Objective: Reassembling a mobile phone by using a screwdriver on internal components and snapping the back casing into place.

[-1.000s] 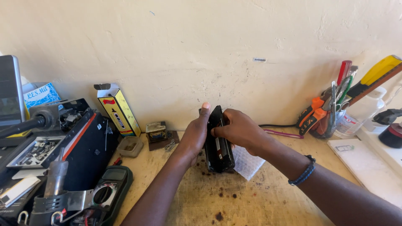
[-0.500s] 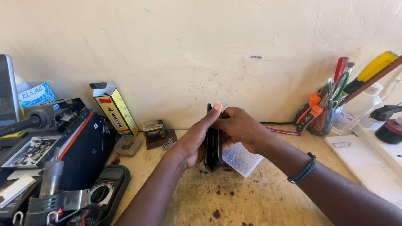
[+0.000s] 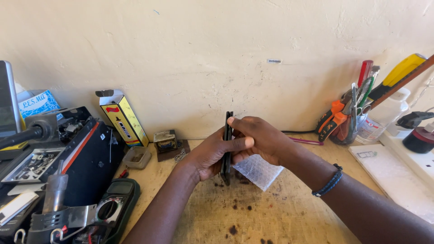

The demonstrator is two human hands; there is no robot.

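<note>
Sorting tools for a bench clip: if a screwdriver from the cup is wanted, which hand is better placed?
Probably the right hand: the tool cup stands on its side, while the left hand props the thin black device on edge.

The thin black phone stands upright on its edge, turned edge-on to me so I see only its narrow side. It is pressed between my hands, its lower end just above the stained wooden desk, near the wall.
</note>
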